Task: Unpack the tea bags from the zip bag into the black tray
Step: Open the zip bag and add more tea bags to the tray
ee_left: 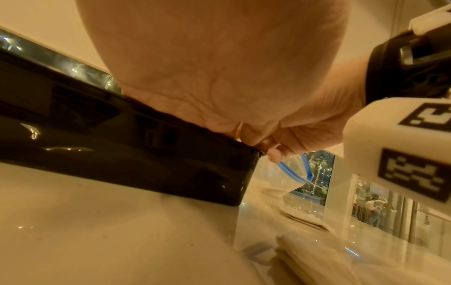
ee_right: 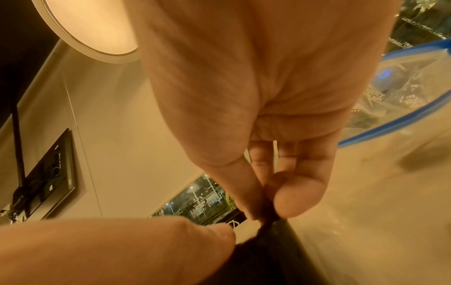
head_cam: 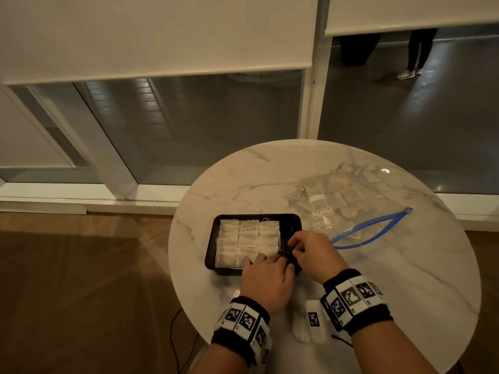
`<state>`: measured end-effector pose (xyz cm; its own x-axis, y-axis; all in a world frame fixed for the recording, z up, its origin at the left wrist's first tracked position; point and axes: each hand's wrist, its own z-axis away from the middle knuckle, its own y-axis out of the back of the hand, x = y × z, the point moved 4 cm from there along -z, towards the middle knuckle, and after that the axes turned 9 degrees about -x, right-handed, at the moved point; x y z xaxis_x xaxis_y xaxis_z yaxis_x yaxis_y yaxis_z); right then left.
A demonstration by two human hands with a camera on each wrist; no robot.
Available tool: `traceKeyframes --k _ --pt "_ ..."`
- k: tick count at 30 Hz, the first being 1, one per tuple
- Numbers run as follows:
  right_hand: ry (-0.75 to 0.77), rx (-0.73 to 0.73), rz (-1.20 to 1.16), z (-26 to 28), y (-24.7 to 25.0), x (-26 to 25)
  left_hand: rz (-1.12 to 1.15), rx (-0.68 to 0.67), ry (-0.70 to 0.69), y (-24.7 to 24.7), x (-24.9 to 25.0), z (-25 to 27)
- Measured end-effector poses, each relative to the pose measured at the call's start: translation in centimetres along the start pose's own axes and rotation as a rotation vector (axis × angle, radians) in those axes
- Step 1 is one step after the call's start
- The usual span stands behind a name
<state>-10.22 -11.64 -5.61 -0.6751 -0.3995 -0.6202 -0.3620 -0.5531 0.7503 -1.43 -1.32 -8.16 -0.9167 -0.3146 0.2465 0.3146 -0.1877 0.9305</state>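
Head view: we see a round marble table point(head_cam: 378, 265) bearing the black tray point(head_cam: 283, 217), which holds three columns of white tea bags point(head_cam: 247, 240) lying overlapped; strings show at the far row. To the right of the tray, near it but apart, lies the clear zip bag point(head_cam: 340, 209), its blue zipper mouth point(head_cam: 378, 228) gaping toward the table's right side. More tea bags show dimly through the plastic, but their number is hard to make out. Two further white tea bags point(head_cam: 307, 323) lie at the near edge, partly covered by the right wristband.

The left hand point(head_cam: 266, 279) rests over the tray's near right part, fingers extended onto the tea bags; its fingertips are partly hidden by the hand itself. In the left wrist view the palm point(ee_left: 219, 77) fills the upper frame above the tray's glossy outer wall point(ee_left: 122, 154), so the fingers are cut off; we read the hand as laid flat, gripping nothing.

The right hand point(head_cam: 316, 252) sits at the tray's right end with fingers curled inward. In the right wrist view its thumb point(ee_right: 300, 194) and forefinger point(ee_right: 244, 190) meet in a narrow pinch over the dark tray edge; whatever lies between them is too small and shadowed to identify, and we cannot tell whether it is the rim or a string. A corner of white tea bag point(ee_right: 246, 229) shows just below, beside the left hand's fingertip point(ee_right: 219, 233).
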Motion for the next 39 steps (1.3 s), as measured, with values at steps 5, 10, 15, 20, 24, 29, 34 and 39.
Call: traceKeyframes --k 5,10,15,20,24,29,34,39 --pt "0.051 0.036 -0.11 0.3 0.7 0.1 0.022 0.001 0.001 0.2 0.1 0.2" --pt "0.093 0.063 -0.471 1.8 2.4 1.3 0.079 0.161 -0.068 1.8 -0.2 1.1" --pt "-0.031 0.073 -0.58 3.8 4.0 4.3 0.345 0.269 -0.214 4.1 0.6 2.9" --pt "-0.309 -0.011 -0.332 3.6 3.1 8.5 0.198 -0.127 -0.148 2.1 2.2 2.3" --pt "-0.402 0.014 -0.234 3.5 2.2 10.3 0.039 -0.25 0.054 -0.4 1.8 2.2" --pt "-0.426 0.04 -0.239 3.4 0.9 11.3 -0.01 -0.284 0.098 -1.0 2.4 2.3" --pt "-0.414 0.003 -0.175 3.4 0.6 11.1 0.042 -0.246 0.115 -0.7 2.3 2.1" --pt "-0.425 -0.076 -0.117 3.7 0.1 10.4 0.075 -0.173 0.129 -0.2 1.8 2.3"
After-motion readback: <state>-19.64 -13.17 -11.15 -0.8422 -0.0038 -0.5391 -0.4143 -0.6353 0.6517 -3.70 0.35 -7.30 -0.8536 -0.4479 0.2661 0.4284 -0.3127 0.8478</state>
